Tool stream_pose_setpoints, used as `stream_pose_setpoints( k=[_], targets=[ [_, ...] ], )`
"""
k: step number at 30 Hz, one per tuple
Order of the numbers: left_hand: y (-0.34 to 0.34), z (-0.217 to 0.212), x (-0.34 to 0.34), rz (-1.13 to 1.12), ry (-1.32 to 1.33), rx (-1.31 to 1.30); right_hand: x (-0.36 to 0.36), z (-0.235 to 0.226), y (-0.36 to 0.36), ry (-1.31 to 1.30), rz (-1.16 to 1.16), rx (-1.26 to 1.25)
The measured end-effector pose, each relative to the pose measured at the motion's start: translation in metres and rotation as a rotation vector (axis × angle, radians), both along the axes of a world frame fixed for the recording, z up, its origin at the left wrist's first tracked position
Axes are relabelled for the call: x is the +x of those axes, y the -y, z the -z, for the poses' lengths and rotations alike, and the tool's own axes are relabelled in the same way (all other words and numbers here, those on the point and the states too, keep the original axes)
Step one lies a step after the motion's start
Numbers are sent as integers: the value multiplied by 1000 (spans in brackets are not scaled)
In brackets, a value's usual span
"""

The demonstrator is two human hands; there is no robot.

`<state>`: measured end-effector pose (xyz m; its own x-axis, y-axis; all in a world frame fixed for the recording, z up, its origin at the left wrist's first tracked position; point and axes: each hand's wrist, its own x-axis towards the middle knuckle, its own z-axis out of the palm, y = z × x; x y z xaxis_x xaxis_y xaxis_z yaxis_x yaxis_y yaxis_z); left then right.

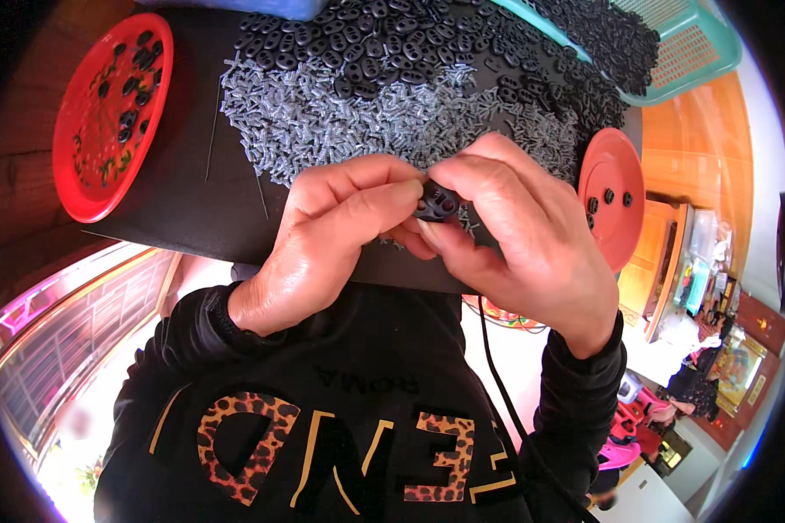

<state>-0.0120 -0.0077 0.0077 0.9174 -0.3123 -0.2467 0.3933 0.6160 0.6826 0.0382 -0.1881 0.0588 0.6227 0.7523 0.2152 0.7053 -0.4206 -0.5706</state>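
Long-sleeved black top (371,353) (leopard-print letters (464,449), gold edging (322,419))

- Sweatshirt (392,331), below the worktop (187,179): large upside-down capitals, some leopard-patterned, some black edged in gold.
- Same sweatshirt, nearer the worktop: smaller dark capitals, also upside down.
- Yellow label (757,389), far right of the worktop: too small to read.

Close, downward head-worn fisheye view
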Motion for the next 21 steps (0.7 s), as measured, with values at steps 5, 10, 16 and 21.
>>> stream_pose_setpoints(
  k=[5,10,16,21],
  targets=[
    [2,3,0,-9,24,131,-1,8,-1,30,15,-3],
    [4,3,0,-39,33,98,-3,11,-3,63,58,28],
    [5,11,-2,-40,90,136,-3,12,-2,42,94,34],
    [4,9,-3,-58,244,272,-6,14,-3,-101,124,236]
  ],
)
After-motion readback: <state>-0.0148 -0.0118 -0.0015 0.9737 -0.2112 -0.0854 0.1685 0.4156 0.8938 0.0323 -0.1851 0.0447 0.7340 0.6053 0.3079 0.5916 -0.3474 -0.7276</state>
